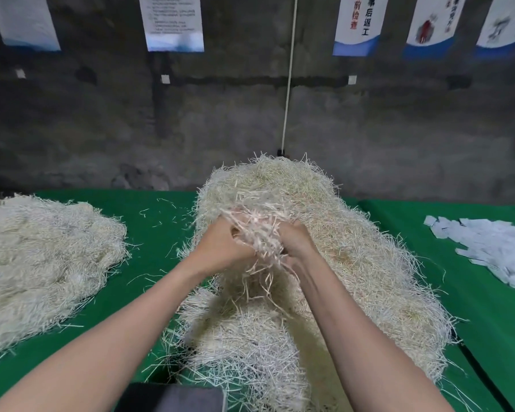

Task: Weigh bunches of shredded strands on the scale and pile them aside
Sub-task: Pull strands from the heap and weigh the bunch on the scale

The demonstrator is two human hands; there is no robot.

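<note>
The green surface carries a large heap of pale shredded strands at centre, its long axis running near to far. A flatter heap lies left, white paper slips right. Above the large heap, the left hand and right hand curl around 1 bunch, its loose ends trailing downward.

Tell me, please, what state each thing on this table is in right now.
bunch of strands, lifted, held between both hands
left hand, grips the bunch
right hand, grips the bunch
central heap, loose, piled high under the hands
left pile, lying apart, untouched
paper slips, scattered flat at the right
</note>
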